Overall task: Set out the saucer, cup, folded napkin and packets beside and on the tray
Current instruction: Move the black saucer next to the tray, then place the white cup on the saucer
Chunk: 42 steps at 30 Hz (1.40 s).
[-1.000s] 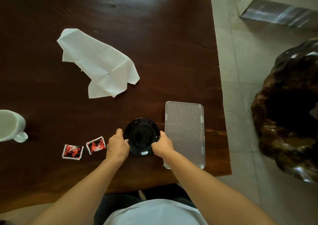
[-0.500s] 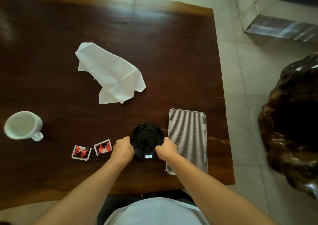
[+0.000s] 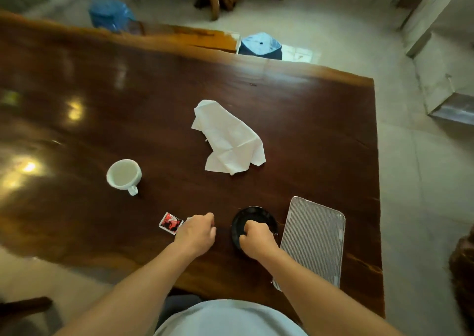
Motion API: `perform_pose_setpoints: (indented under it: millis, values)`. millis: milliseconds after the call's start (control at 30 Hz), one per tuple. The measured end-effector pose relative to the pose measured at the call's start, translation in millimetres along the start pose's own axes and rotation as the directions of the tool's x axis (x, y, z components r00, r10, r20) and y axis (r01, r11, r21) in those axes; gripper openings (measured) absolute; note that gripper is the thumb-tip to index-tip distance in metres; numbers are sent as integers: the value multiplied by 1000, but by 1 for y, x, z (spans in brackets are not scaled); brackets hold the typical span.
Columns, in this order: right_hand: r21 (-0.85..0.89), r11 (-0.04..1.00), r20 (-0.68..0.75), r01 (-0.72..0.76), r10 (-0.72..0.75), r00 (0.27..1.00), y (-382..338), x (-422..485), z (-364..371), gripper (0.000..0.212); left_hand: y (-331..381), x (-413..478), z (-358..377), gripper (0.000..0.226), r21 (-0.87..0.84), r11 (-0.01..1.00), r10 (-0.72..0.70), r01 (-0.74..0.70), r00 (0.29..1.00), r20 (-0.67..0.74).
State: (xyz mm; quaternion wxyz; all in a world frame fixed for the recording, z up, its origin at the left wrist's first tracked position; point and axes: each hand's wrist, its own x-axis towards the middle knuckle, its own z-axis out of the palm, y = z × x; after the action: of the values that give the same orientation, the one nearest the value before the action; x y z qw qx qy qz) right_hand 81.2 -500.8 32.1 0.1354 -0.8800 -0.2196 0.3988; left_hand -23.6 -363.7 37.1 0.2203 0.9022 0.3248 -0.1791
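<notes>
Two hands (curled): right (image 3: pixel 257 240) over saucer (image 3: pixel 252 217)

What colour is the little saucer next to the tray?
Glossy black. The saucer shows in the head view, partly under the right hand.

Glossy wooden table (image 3: pixel 295 109), ribbed tray (image 3: pixel 314 238)

one cup (image 3: pixel 124 174), one saucer (image 3: pixel 252 216), one napkin (image 3: pixel 228 140), one tray (image 3: pixel 314 240)
</notes>
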Motion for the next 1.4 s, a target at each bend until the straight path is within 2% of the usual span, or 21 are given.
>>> perform_pose_setpoints:
  millis: [133, 300, 400, 700, 867, 967, 1233, 1300, 1400]
  values:
    - [-120, 980, 18, 157, -156, 988, -38, 2, 10, 21, -32, -11, -14, 20, 7, 997, -74, 74, 996, -40]
    - [-162, 957, 79, 239, -229, 970, -92, 13, 24, 16, -82, -21, -31, 21, -36, 984, -173, 172, 984, -44]
    - [-207, 942, 97, 265, -249, 964, -125, 21, 32, 23, -118, -23, -41, 18, -57, 975, -216, 213, 976, -44]
    - [-218, 947, 103, 238, -220, 970, -235, 58, 71, 21, -241, 5, -88, 10, -88, 966, -247, 244, 969, -20]
    - [-226, 953, 109, 203, -182, 977, -279, 88, 88, 32, -291, 33, -102, 12, -59, 963, -264, 262, 964, -22]
    - [-243, 953, 99, 179, -159, 982, -295, 100, 91, 40, -311, 49, -100, 11, -77, 957, -279, 278, 960, 2]
    - [-306, 936, 88, 172, -152, 984, -326, 134, 95, 43, -324, 90, -93, 12, -179, 936, -298, 303, 953, 55]
    - [-287, 943, 88, 167, -148, 985, -333, 147, 100, 50, -326, 103, -91, 18, -200, 928, -308, 314, 949, 62]
    - [-252, 954, 87, 165, -148, 985, -340, 164, 107, 84, -328, 118, -92, 28, -221, 911, -341, 348, 937, 71]
